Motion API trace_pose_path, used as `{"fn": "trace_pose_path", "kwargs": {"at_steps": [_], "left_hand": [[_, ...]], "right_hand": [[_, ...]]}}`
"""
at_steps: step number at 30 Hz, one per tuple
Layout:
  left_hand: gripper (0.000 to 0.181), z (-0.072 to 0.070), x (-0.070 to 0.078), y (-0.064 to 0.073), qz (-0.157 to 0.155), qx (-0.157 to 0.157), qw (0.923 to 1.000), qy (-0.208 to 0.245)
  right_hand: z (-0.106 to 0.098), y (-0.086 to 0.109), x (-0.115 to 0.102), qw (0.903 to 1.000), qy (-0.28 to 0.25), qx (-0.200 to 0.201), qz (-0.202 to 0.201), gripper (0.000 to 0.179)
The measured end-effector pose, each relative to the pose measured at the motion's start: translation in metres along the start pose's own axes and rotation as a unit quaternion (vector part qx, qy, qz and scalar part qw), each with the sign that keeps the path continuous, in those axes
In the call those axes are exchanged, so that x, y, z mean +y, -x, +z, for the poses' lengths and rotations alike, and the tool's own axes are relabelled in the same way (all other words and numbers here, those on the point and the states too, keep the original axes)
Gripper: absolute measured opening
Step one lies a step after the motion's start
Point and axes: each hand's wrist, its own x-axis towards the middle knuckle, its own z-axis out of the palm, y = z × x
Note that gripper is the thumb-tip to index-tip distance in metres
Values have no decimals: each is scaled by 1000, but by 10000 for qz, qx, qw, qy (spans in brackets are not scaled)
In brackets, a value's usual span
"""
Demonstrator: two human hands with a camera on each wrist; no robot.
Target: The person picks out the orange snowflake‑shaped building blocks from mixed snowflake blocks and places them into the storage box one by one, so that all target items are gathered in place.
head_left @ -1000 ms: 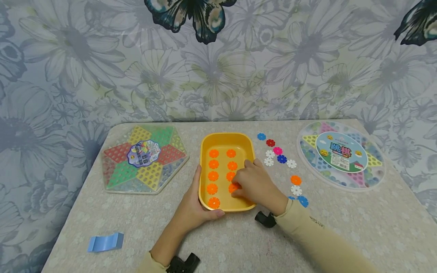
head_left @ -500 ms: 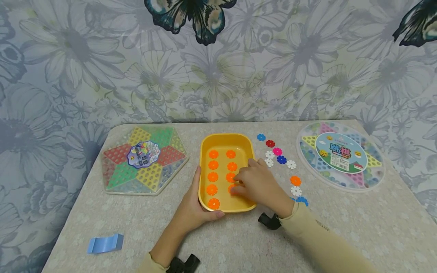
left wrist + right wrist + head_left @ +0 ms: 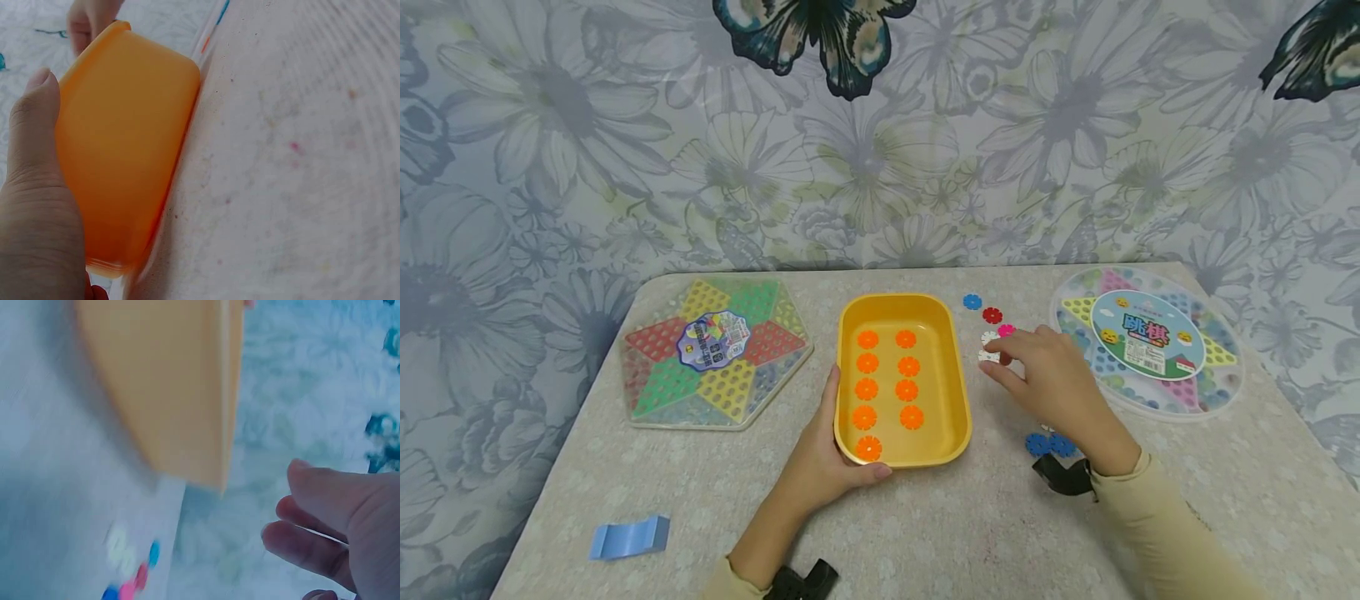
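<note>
A yellow plastic tray (image 3: 940, 442) sits mid-table. Inside, orange notched discs (image 3: 912, 417) lie in two columns, several in each. My left hand (image 3: 823, 454) grips the tray's near left corner, thumb on the front rim and fingers along the left wall; the left wrist view shows the thumb against the tray's side (image 3: 125, 137). To the right of the tray, my right hand (image 3: 1056, 379) hovers near the loose discs, thumb and fingers apart with nothing between them. White discs (image 3: 989, 356) are by its fingertips, with a pink disc (image 3: 1006, 331) just beyond. The hand covers some discs.
Farther back lie a blue disc (image 3: 972, 302) and a red disc (image 3: 992, 316). More blue discs (image 3: 1037, 444) lie near the right wrist. A hexagonal game box (image 3: 655, 383) stands left, a round one (image 3: 1150, 333) right. A light-blue plastic piece (image 3: 628, 538) lies front left.
My right hand has left the tray and moved right over the loose discs, uncovering the lowest orange disc of the right column. The left hand keeps its hold on the tray.
</note>
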Motion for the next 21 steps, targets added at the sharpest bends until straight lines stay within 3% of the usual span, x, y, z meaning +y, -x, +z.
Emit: {"fn": "trace_pose_path", "kwargs": {"at_steps": [10, 21], "left_hand": [[140, 0, -1, 0, 43, -11, 10000, -15], [139, 0, -1, 0, -9, -51, 10000, 31]], "right_hand": [[2, 21, 59, 9947, 431, -709, 608, 30], [18, 27, 78, 9876, 653, -1117, 894, 22]]}}
